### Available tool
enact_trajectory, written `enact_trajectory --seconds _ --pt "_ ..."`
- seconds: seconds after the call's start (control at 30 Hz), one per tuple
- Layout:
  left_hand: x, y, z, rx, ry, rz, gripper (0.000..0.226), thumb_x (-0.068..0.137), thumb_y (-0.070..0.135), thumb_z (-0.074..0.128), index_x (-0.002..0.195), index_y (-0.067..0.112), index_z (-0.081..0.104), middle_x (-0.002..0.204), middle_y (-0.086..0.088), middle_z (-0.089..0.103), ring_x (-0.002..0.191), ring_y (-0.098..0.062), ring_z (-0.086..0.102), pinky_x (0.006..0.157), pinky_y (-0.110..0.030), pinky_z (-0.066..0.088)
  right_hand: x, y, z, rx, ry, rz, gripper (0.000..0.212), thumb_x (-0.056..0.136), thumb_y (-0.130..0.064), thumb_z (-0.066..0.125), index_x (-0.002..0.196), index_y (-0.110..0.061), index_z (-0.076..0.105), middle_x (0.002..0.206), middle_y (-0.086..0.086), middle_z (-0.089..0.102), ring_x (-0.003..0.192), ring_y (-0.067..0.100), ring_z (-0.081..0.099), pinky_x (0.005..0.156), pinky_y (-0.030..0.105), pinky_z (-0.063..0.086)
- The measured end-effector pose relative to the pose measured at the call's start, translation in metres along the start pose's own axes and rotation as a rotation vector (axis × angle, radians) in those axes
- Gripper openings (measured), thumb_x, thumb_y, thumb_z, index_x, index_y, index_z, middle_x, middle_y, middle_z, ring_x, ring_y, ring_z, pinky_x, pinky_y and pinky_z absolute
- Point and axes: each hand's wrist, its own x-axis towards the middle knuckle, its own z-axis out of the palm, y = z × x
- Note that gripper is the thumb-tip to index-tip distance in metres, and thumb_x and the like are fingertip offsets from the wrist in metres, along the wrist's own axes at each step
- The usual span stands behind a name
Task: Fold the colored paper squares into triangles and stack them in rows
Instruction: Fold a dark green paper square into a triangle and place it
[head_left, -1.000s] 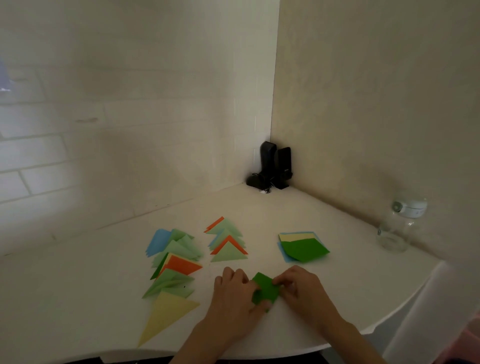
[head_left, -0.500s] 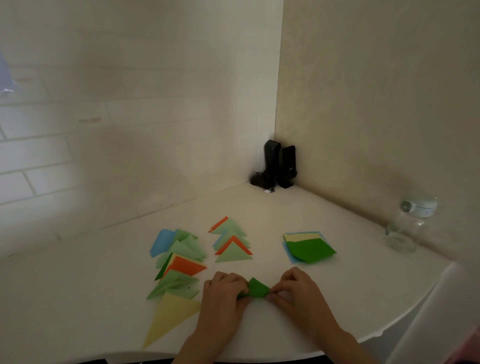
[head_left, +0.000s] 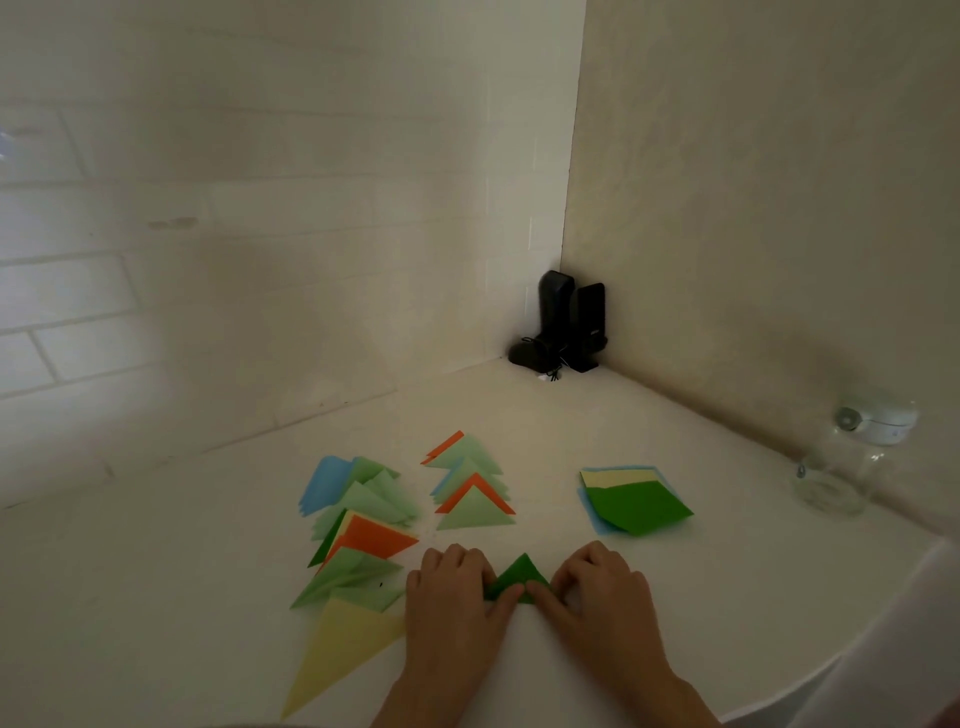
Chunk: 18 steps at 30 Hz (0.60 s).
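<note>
Green paper, folded into a small matte triangle, lies flat on the smooth white table between both hands. The left hand and right hand, fingers curled, each pinch a bottom corner.

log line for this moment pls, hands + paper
step: creasing fold | left hand: pinches dark green triangle | right hand: pinches it too | unfolded stack: waiting, right

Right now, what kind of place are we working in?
Probably a home desk or craft corner, not a workshop. A white table is pushed into a corner of plain walls, with small black speakers at the back, a glass jar at the right, and paper triangles laid out in rows.
</note>
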Motion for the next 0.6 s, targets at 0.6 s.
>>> enact_trajectory --seconds 0.6 --pt "0.008 -0.014 -0.009 -0.398 -0.136 -0.140 0.032 0.074 0.001 0.065 0.076 0.029 0.052 0.071 0.009 0.056 0.066 -0.007 0.048 0.062 -0.017 0.039 0.011 0.009 -0.026 0.354 -0.317 0.089 0.029 0.075 -0.022 0.072 0.079 -0.030 0.044 0.073 -0.011 0.045 0.064 0.005 0.041 0.063 0.017 0.035"
